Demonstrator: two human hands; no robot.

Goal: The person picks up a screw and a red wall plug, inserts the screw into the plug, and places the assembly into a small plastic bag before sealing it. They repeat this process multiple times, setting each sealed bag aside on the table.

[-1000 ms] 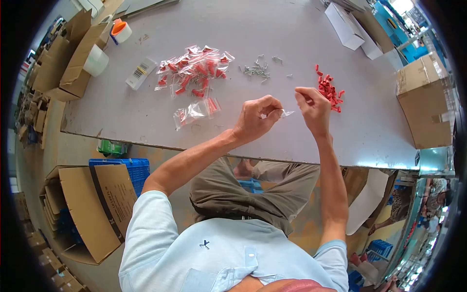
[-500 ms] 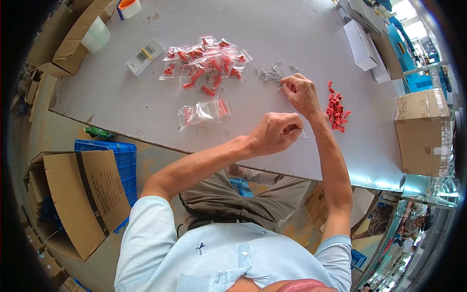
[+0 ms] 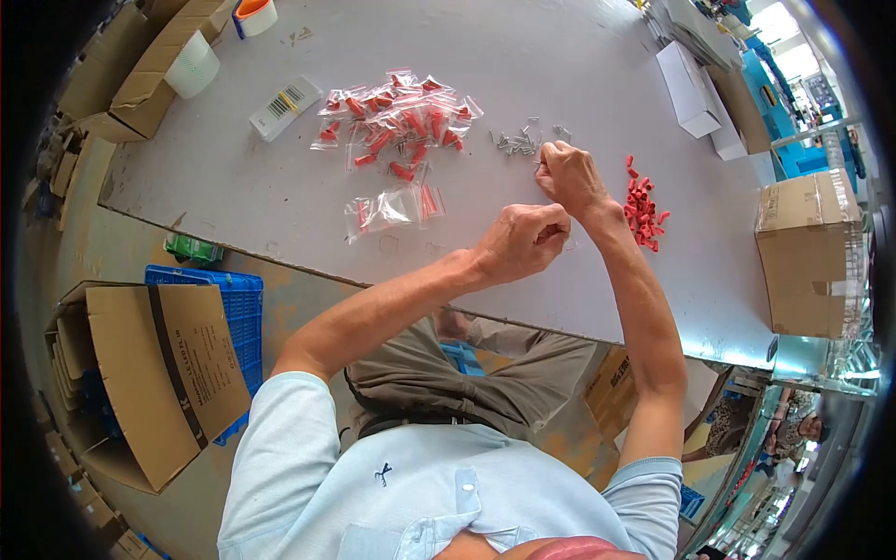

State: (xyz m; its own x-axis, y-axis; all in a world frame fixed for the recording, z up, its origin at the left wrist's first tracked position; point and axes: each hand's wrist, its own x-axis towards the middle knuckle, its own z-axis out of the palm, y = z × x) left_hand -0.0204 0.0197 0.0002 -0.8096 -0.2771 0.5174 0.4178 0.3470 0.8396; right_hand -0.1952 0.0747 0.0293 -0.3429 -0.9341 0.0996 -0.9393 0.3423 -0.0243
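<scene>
Just beside the loose metal screws (image 3: 518, 143), the right hand (image 3: 573, 179) pinches its fingertips together, on what I can't tell

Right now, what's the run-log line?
right hand: fingers beside small metal parts; left hand: curled, contents unclear; red pieces: loose; filled bags: heaped

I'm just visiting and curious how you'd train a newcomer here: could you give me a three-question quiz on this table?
1. Which hand is nearer the metal pieces?
A) left
B) right hand
C) both equally near

2. True or false: the loose red pieces lie to the right of the metal pieces.

3. Fill in: the white pack left of the bags carries a ____.

Key: 1 B; 2 true; 3 barcode.
</scene>
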